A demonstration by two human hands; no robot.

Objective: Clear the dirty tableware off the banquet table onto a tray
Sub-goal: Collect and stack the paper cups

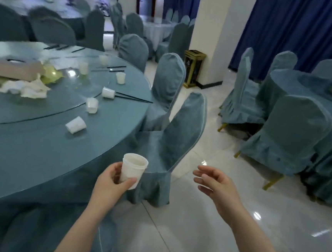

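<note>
My left hand (112, 181) grips a stack of white plastic cups (132, 170), upright, just off the near right edge of the round banquet table (38, 155). My right hand (216, 182) hovers empty to the right of the stack, fingers apart, over the floor. On the table lie several white cups: one on its side (76, 125), another tipped (92, 105), another on its side (108, 92) beside black chopsticks (133, 97). Upright cups (120, 77) stand farther back. No tray is in view.
A tissue box (15, 69), crumpled napkins (26, 88) and yellow-green scraps sit on the glass turntable (48, 105). Covered chairs (180, 131) press against the table's right edge. Another covered table with chairs (293, 133) stands at the right across tiled floor.
</note>
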